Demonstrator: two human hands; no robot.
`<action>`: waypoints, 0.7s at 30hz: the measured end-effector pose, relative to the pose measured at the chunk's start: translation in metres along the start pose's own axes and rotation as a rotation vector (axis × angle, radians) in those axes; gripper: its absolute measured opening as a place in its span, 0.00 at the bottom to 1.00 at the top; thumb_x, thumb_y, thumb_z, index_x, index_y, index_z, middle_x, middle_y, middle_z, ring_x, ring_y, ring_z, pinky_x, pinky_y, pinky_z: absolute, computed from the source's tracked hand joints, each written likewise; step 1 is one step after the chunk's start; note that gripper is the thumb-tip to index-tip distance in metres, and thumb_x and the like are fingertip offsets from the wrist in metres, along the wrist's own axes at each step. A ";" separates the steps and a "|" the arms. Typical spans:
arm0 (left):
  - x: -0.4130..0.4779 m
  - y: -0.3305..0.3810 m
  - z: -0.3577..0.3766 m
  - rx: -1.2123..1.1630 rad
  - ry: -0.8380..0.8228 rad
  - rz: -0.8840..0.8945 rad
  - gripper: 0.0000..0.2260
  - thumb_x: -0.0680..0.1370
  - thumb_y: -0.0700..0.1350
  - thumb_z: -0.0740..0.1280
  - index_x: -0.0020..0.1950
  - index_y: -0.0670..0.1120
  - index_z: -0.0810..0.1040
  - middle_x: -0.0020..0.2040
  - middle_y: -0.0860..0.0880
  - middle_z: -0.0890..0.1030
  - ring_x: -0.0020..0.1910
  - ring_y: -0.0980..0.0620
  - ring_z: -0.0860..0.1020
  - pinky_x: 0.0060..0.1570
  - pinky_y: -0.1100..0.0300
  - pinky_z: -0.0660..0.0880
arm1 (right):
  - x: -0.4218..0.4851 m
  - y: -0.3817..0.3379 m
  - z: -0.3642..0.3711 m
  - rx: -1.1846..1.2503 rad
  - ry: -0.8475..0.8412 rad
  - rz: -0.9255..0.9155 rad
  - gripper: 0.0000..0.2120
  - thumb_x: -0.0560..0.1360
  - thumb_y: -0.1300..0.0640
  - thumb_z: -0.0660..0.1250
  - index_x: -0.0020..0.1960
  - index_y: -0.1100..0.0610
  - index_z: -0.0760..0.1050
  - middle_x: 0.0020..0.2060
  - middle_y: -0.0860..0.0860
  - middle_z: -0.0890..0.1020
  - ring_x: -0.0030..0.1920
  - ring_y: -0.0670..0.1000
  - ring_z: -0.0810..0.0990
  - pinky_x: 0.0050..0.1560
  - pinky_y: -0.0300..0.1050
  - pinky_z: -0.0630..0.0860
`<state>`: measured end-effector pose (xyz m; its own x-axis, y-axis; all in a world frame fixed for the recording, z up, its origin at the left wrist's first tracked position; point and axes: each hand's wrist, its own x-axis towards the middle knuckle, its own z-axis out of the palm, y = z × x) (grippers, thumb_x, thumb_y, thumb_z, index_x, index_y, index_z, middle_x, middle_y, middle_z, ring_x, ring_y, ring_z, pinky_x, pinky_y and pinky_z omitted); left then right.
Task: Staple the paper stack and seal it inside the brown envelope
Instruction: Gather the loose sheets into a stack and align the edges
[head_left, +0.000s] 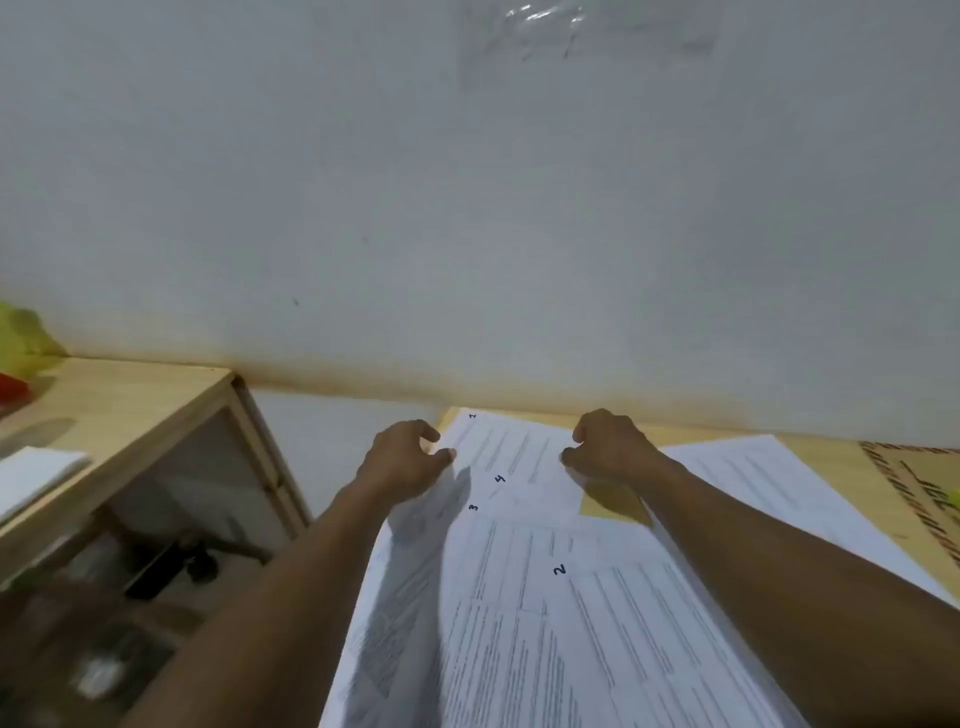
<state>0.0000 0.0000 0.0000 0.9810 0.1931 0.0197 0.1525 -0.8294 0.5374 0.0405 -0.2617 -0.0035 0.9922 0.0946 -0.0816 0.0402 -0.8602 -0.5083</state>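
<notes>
The paper stack is not yet a stack. The printed sheets lie spread and overlapping on the wooden table, from the bottom centre of the frame up to the middle, and hand-written numbers 1 to 4 show on them. The far sheet, marked 1, lies highest in the frame, near the wall.

The left hand has its fingers curled, and thumb and forefinger pinch the left edge of this sheet. The right hand pinches the right edge in the same way. The picture is a little blurred, but both grips look narrow and light.

I judge the step in hand is to gather the sheets in order before stapling. To do it well, the far sheet should be lifted flat by both edges and laid on the others so that the corners meet. Then the whole pile should be tapped square, because a staple through uneven corners will miss some pages. I see no stapler in the frame.

One more sheet lies to the right of centre, partly under the right forearm. The brown envelope, as I take it to be, lies at the right edge of the frame, with a patterned border.

The table's left edge runs close beside the left forearm, and some sheets look near to it, so they could slide off. Beyond a gap at the left stands a low cabinet. The freest room seems to be on the right side.
</notes>
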 end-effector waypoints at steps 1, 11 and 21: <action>0.007 -0.002 0.005 0.003 -0.001 -0.018 0.22 0.76 0.57 0.71 0.67 0.48 0.77 0.67 0.46 0.79 0.63 0.46 0.77 0.58 0.56 0.72 | 0.006 0.000 0.004 -0.002 0.010 0.010 0.18 0.71 0.52 0.68 0.57 0.60 0.78 0.56 0.56 0.82 0.57 0.59 0.82 0.58 0.57 0.80; 0.032 -0.006 0.022 -0.100 0.057 -0.225 0.34 0.70 0.60 0.77 0.70 0.48 0.73 0.67 0.45 0.77 0.63 0.43 0.77 0.56 0.50 0.76 | 0.035 -0.007 0.024 0.004 0.066 -0.030 0.15 0.72 0.56 0.68 0.56 0.62 0.80 0.55 0.55 0.83 0.57 0.58 0.79 0.58 0.56 0.79; 0.024 0.003 0.017 -0.272 0.308 -0.073 0.14 0.79 0.42 0.70 0.64 0.49 0.77 0.42 0.49 0.79 0.40 0.55 0.77 0.41 0.59 0.73 | 0.031 -0.007 0.020 0.156 0.049 -0.013 0.17 0.74 0.51 0.69 0.62 0.53 0.77 0.64 0.50 0.79 0.66 0.54 0.76 0.64 0.50 0.74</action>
<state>0.0258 -0.0074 -0.0125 0.8808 0.4282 0.2021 0.1427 -0.6471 0.7490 0.0682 -0.2427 -0.0198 0.9964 0.0775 -0.0340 0.0383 -0.7706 -0.6361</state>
